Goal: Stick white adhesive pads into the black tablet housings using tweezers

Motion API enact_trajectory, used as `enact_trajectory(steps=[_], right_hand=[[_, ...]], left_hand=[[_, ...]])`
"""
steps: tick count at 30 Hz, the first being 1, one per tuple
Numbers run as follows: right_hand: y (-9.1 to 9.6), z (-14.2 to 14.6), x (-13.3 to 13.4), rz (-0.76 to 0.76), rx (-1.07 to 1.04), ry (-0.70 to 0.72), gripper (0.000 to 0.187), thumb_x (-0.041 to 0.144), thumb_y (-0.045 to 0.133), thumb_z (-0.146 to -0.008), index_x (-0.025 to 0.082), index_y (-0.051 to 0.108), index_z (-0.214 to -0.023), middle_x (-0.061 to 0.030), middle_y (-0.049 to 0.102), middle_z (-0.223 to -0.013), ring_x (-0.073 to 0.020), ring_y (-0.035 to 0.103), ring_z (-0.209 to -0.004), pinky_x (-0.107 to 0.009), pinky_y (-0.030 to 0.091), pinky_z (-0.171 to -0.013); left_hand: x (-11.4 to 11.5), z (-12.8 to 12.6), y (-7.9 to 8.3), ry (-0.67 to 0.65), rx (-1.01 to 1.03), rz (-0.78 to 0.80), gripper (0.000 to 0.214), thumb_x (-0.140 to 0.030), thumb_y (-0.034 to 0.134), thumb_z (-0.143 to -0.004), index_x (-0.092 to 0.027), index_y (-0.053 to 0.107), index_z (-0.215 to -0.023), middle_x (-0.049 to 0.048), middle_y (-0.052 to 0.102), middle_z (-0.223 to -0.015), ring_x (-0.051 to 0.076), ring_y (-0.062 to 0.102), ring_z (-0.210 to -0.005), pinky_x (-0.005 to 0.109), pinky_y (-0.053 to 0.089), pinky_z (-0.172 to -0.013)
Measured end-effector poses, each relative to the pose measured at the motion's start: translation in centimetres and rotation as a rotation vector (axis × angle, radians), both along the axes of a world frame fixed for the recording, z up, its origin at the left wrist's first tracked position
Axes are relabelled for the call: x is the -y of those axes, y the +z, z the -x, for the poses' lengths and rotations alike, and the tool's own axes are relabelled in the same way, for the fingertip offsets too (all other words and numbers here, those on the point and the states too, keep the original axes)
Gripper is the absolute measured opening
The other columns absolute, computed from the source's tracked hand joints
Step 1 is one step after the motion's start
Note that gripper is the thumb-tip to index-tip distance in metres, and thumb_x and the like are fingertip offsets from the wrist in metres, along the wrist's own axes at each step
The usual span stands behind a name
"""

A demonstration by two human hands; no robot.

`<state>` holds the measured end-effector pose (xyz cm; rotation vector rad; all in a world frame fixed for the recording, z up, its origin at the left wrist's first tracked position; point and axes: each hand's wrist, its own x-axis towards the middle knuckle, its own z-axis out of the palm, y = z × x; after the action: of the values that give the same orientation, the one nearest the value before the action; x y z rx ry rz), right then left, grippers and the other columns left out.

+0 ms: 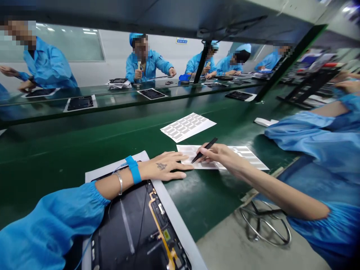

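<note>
My right hand grips black tweezers, their tips pointing down at a white sheet of grey stickers on the green bench. Fingers stretched out, my left hand lies flat with its fingertips at the sheet's left edge. A blue wrist strap and a silver bracelet circle the left wrist. Under that forearm is an opened tablet-like device, black inside with an orange flex cable, on a pale backing sheet. A second sticker sheet lies just beyond the first.
A raised shelf across the bench carries several black device shells on white sheets. Co-workers in blue sit along its far side. Close on my right are a person's blue sleeves and a metal stool base.
</note>
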<state>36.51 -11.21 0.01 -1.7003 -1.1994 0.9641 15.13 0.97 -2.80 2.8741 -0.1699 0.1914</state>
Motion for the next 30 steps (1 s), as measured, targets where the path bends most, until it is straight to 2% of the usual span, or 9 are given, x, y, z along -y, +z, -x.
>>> enact_trajectory(steps=[3, 10, 14, 18, 21, 26, 30], right_hand=[[0.3, 0.2, -0.2, 0.039, 0.028, 0.002, 0.054, 0.072, 0.07, -0.066, 0.02, 0.066, -0.076, -0.0083, 0.075, -0.075, -0.0204, 0.064, -0.069, -0.03, 0.047, -0.063], [0.5, -0.3, -0.4, 0.096, 0.033, -0.022, 0.052, 0.068, 0.072, -0.068, 0.016, 0.069, -0.072, -0.0108, 0.075, -0.08, -0.0206, 0.065, -0.077, -0.03, 0.049, -0.069], [0.8, -0.2, -0.4, 0.087, 0.085, 0.02, 0.056, 0.071, 0.07, -0.068, 0.015, 0.071, -0.07, -0.012, 0.074, -0.083, -0.0185, 0.061, -0.07, -0.03, 0.047, -0.063], [1.0, 0.3, -0.4, 0.077, 0.127, 0.03, 0.058, 0.074, 0.068, -0.067, 0.017, 0.069, -0.069, -0.0062, 0.069, -0.073, -0.0141, 0.052, -0.061, -0.029, 0.042, -0.059], [0.6, 0.5, -0.2, 0.054, 0.118, -0.022, 0.058, 0.076, 0.069, -0.063, 0.018, 0.065, -0.067, -0.0028, 0.063, -0.066, -0.0142, 0.051, -0.062, -0.029, 0.042, -0.061], [0.8, 1.6, 0.0, -0.096, 0.005, -0.163, 0.059, 0.077, 0.071, -0.059, 0.019, 0.064, -0.067, -0.0056, 0.065, -0.071, -0.0188, 0.057, -0.07, -0.034, 0.048, -0.069], [2.4, 2.5, 0.7, -0.28, -0.047, -0.259, 0.049, 0.073, 0.076, -0.056, 0.026, 0.064, -0.066, -0.0065, 0.066, -0.08, -0.0268, 0.062, -0.083, -0.045, 0.051, -0.084]], left_hand=[[0.0, -0.1, -0.2, 0.019, -0.005, 0.016, 0.043, -0.042, 0.044, -0.102, -0.028, 0.05, -0.142, 0.0082, 0.038, -0.155, 0.024, 0.031, -0.145, 0.042, 0.024, -0.119], [0.2, 0.1, -0.2, 0.028, -0.036, 0.034, 0.044, -0.043, 0.043, -0.102, -0.028, 0.048, -0.143, 0.0091, 0.033, -0.157, 0.027, 0.028, -0.146, 0.045, 0.024, -0.118], [0.2, 0.1, -0.5, 0.029, 0.012, 0.079, 0.041, -0.041, 0.045, -0.102, -0.031, 0.051, -0.141, 0.0068, 0.035, -0.156, 0.027, 0.03, -0.145, 0.046, 0.026, -0.117], [0.1, 0.2, -0.6, 0.025, 0.035, 0.084, 0.039, -0.041, 0.045, -0.101, -0.034, 0.051, -0.14, 0.0047, 0.036, -0.156, 0.026, 0.031, -0.145, 0.045, 0.027, -0.116], [0.0, 0.3, -0.4, 0.02, 0.015, 0.041, 0.04, -0.041, 0.043, -0.102, -0.033, 0.05, -0.141, 0.0056, 0.034, -0.156, 0.025, 0.03, -0.145, 0.045, 0.027, -0.116], [0.6, 0.0, 0.1, 0.043, -0.046, -0.057, 0.042, -0.041, 0.041, -0.103, -0.032, 0.048, -0.143, 0.0082, 0.038, -0.154, 0.027, 0.034, -0.143, 0.045, 0.034, -0.111], [0.8, 1.1, 1.9, 0.036, -0.047, -0.141, 0.047, -0.041, 0.047, -0.101, -0.026, 0.046, -0.145, 0.0109, 0.037, -0.154, 0.028, 0.032, -0.144, 0.042, 0.03, -0.115]])
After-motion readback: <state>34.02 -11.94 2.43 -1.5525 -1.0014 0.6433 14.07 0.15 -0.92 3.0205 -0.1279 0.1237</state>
